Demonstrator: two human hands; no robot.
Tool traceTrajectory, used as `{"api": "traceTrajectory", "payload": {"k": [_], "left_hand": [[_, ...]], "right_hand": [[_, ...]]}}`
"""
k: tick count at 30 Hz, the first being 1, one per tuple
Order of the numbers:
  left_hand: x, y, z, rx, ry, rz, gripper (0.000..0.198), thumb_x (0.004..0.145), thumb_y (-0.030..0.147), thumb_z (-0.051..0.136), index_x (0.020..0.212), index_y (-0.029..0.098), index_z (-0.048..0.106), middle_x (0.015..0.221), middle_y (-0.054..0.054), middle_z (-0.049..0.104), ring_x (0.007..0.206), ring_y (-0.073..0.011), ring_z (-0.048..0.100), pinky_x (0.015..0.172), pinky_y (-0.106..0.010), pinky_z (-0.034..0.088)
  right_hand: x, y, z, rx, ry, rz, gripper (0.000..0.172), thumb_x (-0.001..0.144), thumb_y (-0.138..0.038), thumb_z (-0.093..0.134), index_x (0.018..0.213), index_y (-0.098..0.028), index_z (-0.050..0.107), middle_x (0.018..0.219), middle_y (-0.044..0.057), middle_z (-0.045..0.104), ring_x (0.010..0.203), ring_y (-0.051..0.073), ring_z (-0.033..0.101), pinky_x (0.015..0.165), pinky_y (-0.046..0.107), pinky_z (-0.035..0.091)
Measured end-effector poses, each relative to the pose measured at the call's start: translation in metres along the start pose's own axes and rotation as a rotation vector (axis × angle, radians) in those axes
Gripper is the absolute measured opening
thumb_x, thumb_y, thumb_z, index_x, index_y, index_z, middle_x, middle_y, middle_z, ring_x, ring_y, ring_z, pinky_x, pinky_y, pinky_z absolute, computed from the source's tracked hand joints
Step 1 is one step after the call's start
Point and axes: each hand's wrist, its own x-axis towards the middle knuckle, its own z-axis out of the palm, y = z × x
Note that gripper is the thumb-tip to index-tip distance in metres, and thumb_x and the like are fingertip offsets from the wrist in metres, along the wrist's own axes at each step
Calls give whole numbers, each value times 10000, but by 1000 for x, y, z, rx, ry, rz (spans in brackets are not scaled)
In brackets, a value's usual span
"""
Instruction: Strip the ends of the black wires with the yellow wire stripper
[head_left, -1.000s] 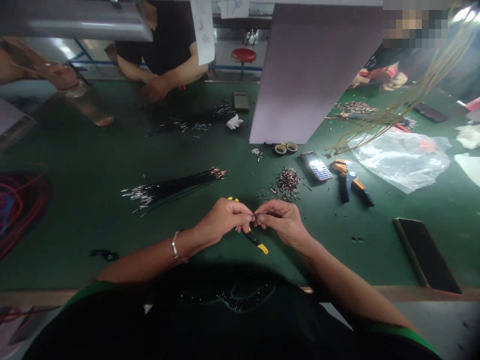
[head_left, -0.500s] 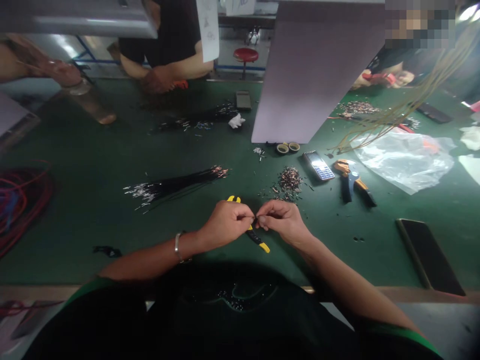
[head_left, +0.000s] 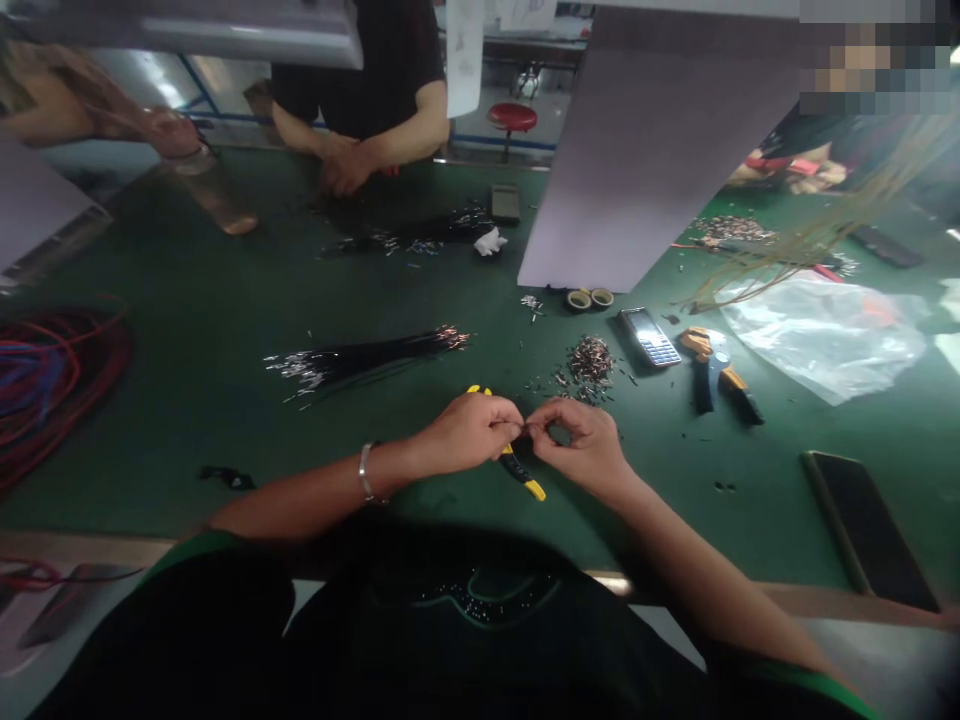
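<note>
Both hands close together, fingertips meeting

Left hand and right hand work just above the near edge of the green-matted counter. Fingers on both sides are drawn in narrow, the tips meeting on a thin strand, too small to make out further. Yellow-handled pliers lie beneath the left hand, one yellow end showing above it and the other below; whether the palm touches them, I cannot tell. A silver bangle circles the left wrist.

A bundle of black wires with bright metal ends lies to the left, well apart from the hands. Just past the right hand sits a heap of small metal terminals. Farther right: two tape rolls, a keypad mobile phone, orange-and-blue crimping pliers, a clear plastic bag and a dark smartphone. Across the counter, a co-worker's hands sit together near a second black wire bundle. A red and blue wire coil lies at far left.
</note>
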Motion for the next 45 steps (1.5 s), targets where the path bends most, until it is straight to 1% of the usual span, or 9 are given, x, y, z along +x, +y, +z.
{"api": "traceTrajectory", "payload": {"k": [4,7,11,16,20,25,30,37,45], "left_hand": [[4,-4,1,-259,-92,-72,154,799,208,512,751,131,637,452,57,470,437,-72,393,472,-198,311],[3,-3,3,-255,-57,-73,143,775,201,529,699,128,626,432,60,449,423,-67,370,459,-200,285],[-2,4,6,-124,18,-32,144,772,173,496,668,140,590,438,69,431,429,-67,365,454,-200,269],[-8,9,8,-52,8,45,196,761,162,451,567,162,482,437,69,391,439,-63,334,450,-199,242],[-8,10,8,-29,2,73,198,741,156,431,544,171,432,444,74,338,450,-62,293,448,-197,221],[-6,7,8,19,-5,122,194,735,155,432,541,167,427,498,65,325,489,-69,292,463,-198,229],[-7,3,5,92,-28,144,185,757,156,438,574,157,464,543,58,336,527,-74,309,484,-197,241],[-12,15,2,201,-46,203,193,751,121,445,563,151,478,538,51,352,537,-80,329,500,-196,258],[-13,19,0,360,-26,297,244,771,94,433,536,159,409,530,54,325,525,-77,324,520,-207,250]], "right_hand": [[2,2,0,-132,33,-233,126,755,-96,550,715,-206,598,646,3,664,569,125,610,556,241,486],[3,5,4,-163,49,-310,130,762,-88,536,729,-203,588,636,10,650,557,128,588,550,245,480],[3,8,8,-191,90,-331,122,745,-94,529,712,-204,568,607,-1,610,512,119,540,523,240,456],[4,6,10,-202,132,-321,127,716,-93,517,670,-208,545,585,-10,580,504,116,519,522,237,441],[3,4,9,-162,133,-296,132,701,-87,515,646,-203,544,570,-14,569,500,112,518,514,227,429],[3,4,7,-120,129,-269,124,700,-99,521,637,-203,545,572,-19,569,509,109,526,524,224,425],[3,0,6,-104,147,-337,136,700,-92,512,632,-207,540,558,-22,546,498,110,501,523,233,422],[2,-3,7,-111,181,-326,132,687,-103,517,624,-220,522,554,-22,545,487,112,489,506,243,418],[2,-7,8,-111,269,-405,149,686,-85,505,630,-223,512,541,-18,539,482,114,484,491,240,422]]}}
